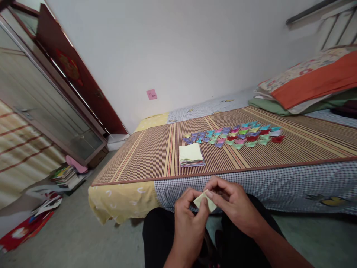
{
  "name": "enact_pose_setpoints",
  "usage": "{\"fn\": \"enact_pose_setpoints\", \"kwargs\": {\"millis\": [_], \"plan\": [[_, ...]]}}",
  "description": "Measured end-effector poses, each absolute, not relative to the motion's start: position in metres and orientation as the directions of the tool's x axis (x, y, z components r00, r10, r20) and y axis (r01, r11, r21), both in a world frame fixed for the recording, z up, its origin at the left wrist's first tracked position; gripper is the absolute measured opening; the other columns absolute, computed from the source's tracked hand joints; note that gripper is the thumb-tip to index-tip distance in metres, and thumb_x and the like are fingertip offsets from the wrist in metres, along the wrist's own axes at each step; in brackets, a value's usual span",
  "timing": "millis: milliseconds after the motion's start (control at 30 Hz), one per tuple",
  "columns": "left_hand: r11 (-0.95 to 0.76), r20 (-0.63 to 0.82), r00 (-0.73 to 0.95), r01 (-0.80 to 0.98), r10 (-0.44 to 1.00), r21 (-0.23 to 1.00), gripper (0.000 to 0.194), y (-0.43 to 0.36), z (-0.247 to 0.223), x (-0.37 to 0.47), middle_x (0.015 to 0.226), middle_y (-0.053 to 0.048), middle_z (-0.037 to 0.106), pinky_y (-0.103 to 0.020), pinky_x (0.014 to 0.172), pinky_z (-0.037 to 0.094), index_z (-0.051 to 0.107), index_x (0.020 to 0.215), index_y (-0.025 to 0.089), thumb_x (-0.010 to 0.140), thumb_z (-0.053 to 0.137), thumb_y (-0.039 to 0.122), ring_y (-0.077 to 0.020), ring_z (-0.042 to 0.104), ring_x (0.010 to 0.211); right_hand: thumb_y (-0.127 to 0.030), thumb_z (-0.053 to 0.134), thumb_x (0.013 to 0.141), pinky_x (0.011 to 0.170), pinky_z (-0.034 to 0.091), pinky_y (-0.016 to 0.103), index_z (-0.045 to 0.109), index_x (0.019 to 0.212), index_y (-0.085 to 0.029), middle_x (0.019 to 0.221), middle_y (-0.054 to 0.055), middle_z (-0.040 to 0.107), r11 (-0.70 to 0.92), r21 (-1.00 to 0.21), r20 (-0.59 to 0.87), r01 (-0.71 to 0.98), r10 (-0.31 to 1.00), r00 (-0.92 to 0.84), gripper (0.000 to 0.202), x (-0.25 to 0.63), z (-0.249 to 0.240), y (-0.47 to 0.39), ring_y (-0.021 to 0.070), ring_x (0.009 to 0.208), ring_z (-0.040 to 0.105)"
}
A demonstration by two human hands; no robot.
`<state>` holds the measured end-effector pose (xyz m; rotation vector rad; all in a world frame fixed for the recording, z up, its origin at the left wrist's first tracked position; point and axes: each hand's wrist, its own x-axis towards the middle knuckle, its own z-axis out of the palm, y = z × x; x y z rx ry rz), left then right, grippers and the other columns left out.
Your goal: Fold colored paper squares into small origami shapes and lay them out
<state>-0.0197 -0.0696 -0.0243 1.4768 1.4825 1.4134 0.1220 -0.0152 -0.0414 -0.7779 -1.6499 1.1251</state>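
Note:
Above my knees, both hands hold a small folded piece of pale yellow paper. My left hand grips its left and lower part, thumb lying across the front. My right hand pinches its upper corner between thumb and fingers. On the bamboo mat beyond the hands sits a stack of square paper, pale yellow on top with several colours at its edges. Behind and right of that stack, many small folded paper figures in blue, green, red, pink and purple stand in rows.
The striped bamboo mat covers the bed, whose front edge is just past my knees. Folded bedding is piled at the right. Books and a red bag lie at the left near a brown door.

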Motion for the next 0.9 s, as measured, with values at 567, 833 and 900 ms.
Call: {"fn": "enact_pose_setpoints", "kwargs": {"millis": [567,833,900], "plan": [[-0.088,0.008,-0.229,-0.343,0.973,0.935,0.028,-0.058,-0.036,-0.029,0.067,0.0,0.065,-0.023,0.066,0.044,0.071,0.072,0.014,0.076,0.085,0.038,-0.012,0.054,0.064,-0.035,0.064,0.096,0.068,0.044,0.028,0.066,0.079,-0.021,0.076,0.0,0.062,0.471,-0.879,0.425,0.073,0.844,-0.327,0.022,0.126,-0.036,-0.012,0.0173,0.072,0.058],[-0.169,0.067,-0.31,-0.313,0.948,0.935,0.021,-0.057,-0.034,-0.03,0.072,0.001,0.07,-0.022,0.069,0.048,0.072,0.076,0.015,0.077,0.086,0.031,-0.0116,0.059,0.068,-0.042,0.067,0.094,0.065,0.045,0.027,0.061,0.08,-0.02,0.069,-0.002,0.059,0.208,-0.974,0.224,-0.086,0.858,-0.462,0.026,0.122,-0.045,-0.009,0.0161,0.067,0.059],[-0.204,0.083,-0.339,-0.339,0.937,0.918,0.02,-0.057,-0.036,-0.03,0.073,0.002,0.071,-0.022,0.071,0.048,0.072,0.076,0.016,0.077,0.086,0.03,-0.011,0.061,0.069,-0.043,0.067,0.094,0.068,0.047,0.028,0.06,0.079,-0.02,0.07,-0.002,0.062,0.159,-0.982,0.191,-0.107,0.842,-0.505,0.028,0.12,-0.048,-0.011,0.0171,0.069,0.063]]}}
